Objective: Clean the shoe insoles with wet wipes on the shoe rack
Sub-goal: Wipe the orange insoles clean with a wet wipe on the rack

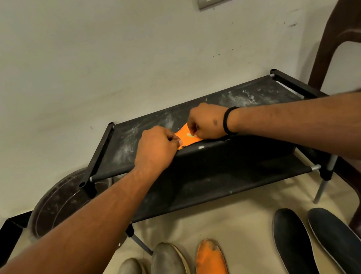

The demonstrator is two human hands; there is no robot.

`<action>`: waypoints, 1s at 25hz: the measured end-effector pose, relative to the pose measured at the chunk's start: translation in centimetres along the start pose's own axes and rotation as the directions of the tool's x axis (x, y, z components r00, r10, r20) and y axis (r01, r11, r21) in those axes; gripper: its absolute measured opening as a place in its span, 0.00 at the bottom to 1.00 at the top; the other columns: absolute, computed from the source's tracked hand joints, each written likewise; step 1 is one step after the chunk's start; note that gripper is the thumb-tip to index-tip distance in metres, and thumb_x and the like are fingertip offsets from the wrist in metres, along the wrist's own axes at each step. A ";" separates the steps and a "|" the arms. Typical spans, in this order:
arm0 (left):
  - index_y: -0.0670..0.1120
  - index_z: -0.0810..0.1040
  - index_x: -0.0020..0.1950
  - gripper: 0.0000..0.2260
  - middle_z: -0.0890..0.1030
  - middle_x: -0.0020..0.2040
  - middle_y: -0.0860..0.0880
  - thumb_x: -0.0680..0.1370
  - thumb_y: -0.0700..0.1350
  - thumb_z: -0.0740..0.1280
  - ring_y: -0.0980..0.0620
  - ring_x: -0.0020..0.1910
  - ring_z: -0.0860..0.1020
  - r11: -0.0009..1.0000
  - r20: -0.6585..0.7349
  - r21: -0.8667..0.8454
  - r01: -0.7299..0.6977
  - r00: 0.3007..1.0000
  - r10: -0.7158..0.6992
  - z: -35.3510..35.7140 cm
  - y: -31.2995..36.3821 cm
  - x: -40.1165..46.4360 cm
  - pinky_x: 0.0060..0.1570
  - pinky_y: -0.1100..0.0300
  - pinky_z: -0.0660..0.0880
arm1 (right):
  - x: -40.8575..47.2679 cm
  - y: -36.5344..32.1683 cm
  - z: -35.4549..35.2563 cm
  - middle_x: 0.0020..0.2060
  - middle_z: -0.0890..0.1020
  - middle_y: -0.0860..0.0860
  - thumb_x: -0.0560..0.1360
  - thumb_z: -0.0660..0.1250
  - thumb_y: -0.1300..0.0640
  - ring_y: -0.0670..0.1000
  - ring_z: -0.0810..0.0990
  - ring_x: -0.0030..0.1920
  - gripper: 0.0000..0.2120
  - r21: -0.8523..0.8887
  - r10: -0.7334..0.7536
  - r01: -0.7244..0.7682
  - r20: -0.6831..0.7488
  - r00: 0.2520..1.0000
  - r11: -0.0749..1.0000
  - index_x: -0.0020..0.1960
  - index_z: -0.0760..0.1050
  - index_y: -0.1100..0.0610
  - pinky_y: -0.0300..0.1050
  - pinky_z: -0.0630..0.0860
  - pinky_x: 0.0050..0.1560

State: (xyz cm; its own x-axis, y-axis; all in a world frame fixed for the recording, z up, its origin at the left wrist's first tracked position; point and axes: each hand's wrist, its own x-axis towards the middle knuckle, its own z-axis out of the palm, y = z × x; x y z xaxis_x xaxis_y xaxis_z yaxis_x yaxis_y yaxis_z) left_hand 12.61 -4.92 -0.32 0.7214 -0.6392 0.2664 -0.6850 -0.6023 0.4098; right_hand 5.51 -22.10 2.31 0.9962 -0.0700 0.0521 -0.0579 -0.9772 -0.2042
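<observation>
Black fabric shoe rack [144, 128], two-tiered and dusted with pale powder on its top shelf, stands against the wall. On that top shelf, near the front rail, lies an orange insole [187, 138], mostly covered by both hands. The left hand [156, 149] pinches one end between thumb and curled fingers; the right hand [206, 121] has its fingers curled down onto the other end, apparently pinching or pressing something pale green there, too small to identify as a wipe. The insole's long axis runs roughly left to right, along the rack's front edge and slightly oblique to it; which end is toe cannot be told. Probable risks: the shelf's powder may transfer onto the underside or edges as the insole is rubbed; the slack fabric may sag under pressure; the insole, close to the rail, may slide off toward the floor. Five further insoles [212, 270] lie below, long axes pointing toward the rack.
</observation>
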 end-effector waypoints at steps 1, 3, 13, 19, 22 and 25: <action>0.48 0.87 0.48 0.05 0.86 0.47 0.53 0.77 0.46 0.72 0.59 0.39 0.80 1.000 0.000 -0.003 0.003 1.000 -0.003 -0.1 -0.1 -0.1 0.46 0.59 0.78 | -0.3 -0.1 -0.2 0.45 0.82 0.47 0.75 0.68 0.61 0.49 0.80 0.48 0.06 0.048 -0.028 0.027 0.028 0.999 0.998 0.49 0.83 0.56 0.43 0.77 0.51; 0.48 0.87 0.49 0.05 0.86 0.47 0.53 0.77 0.46 0.72 0.59 0.40 0.80 1.000 0.000 -0.004 -0.002 1.000 0.002 -0.1 0.0 0.0 0.47 0.58 0.79 | -0.9 0.4 -0.8 0.45 0.81 0.47 0.76 0.69 0.60 0.48 0.79 0.49 0.06 0.087 -0.047 0.042 0.056 0.997 0.995 0.49 0.84 0.56 0.42 0.74 0.52; 0.48 0.87 0.50 0.06 0.86 0.48 0.52 0.78 0.45 0.71 0.61 0.37 0.77 1.000 -0.007 0.008 0.000 1.000 0.001 0.1 0.3 0.2 0.44 0.65 0.71 | -0.7 1.7 -0.7 0.45 0.84 0.50 0.75 0.68 0.60 0.50 0.80 0.46 0.04 0.027 0.034 -0.033 -0.011 0.999 0.999 0.46 0.82 0.55 0.47 0.79 0.51; 0.48 0.87 0.49 0.05 0.86 0.47 0.52 0.77 0.46 0.71 0.61 0.37 0.77 1.000 -0.001 0.014 -0.016 1.000 0.016 0.0 0.2 0.0 0.44 0.64 0.73 | -0.6 -0.3 0.0 0.40 0.81 0.46 0.75 0.69 0.61 0.43 0.77 0.40 0.05 0.093 -0.039 0.038 0.010 0.999 0.995 0.47 0.83 0.56 0.35 0.73 0.42; 0.47 0.87 0.49 0.06 0.86 0.48 0.52 0.78 0.46 0.71 0.63 0.35 0.75 1.000 -0.005 0.011 -0.018 1.000 0.018 0.0 0.4 0.1 0.42 0.67 0.72 | 0.2 0.7 0.1 0.45 0.83 0.49 0.75 0.69 0.60 0.49 0.80 0.45 0.04 0.059 0.042 -0.038 -0.057 0.998 0.997 0.44 0.82 0.54 0.48 0.80 0.51; 0.47 0.87 0.49 0.05 0.86 0.48 0.52 0.77 0.45 0.71 0.63 0.34 0.75 1.000 -0.001 0.018 -0.015 1.000 0.015 0.0 0.2 0.1 0.35 0.71 0.66 | 0.5 0.0 0.4 0.41 0.82 0.49 0.74 0.68 0.63 0.48 0.80 0.41 0.05 0.050 0.024 -0.021 -0.049 0.999 0.999 0.44 0.82 0.55 0.44 0.80 0.46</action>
State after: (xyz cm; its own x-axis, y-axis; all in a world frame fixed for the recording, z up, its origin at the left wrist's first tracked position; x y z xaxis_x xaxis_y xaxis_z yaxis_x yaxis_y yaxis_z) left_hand 12.52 -5.14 -0.18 0.7109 -0.6480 0.2735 -0.6978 -0.6010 0.3897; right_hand 6.07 -22.02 1.95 0.9902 -0.1029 0.0946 -0.0760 -0.9643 -0.2537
